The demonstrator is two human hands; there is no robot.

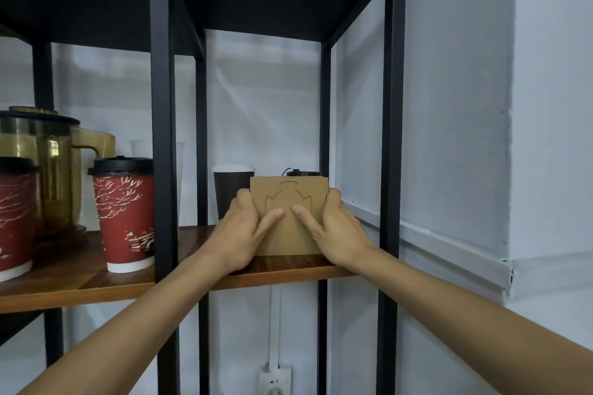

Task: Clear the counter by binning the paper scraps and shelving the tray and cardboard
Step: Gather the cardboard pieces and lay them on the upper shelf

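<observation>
A stack of brown cardboard pieces (288, 192) with a cut-out outline stands upright on the wooden shelf (282, 269) of a black metal rack. My left hand (240, 234) grips its left edge, thumb on the front face. My right hand (337, 231) grips its right edge the same way. The lower edge of the cardboard rests on the shelf board near its front. No tray, paper scraps or bin are in view.
Behind the cardboard stand a dark paper cup with a white lid (231, 189) and a small dark object (300, 173). On the left shelf section are red paper cups (126, 215) and a gold kettle (48, 167). Black posts (163, 138) frame the bay; a wall socket (276, 378) is below.
</observation>
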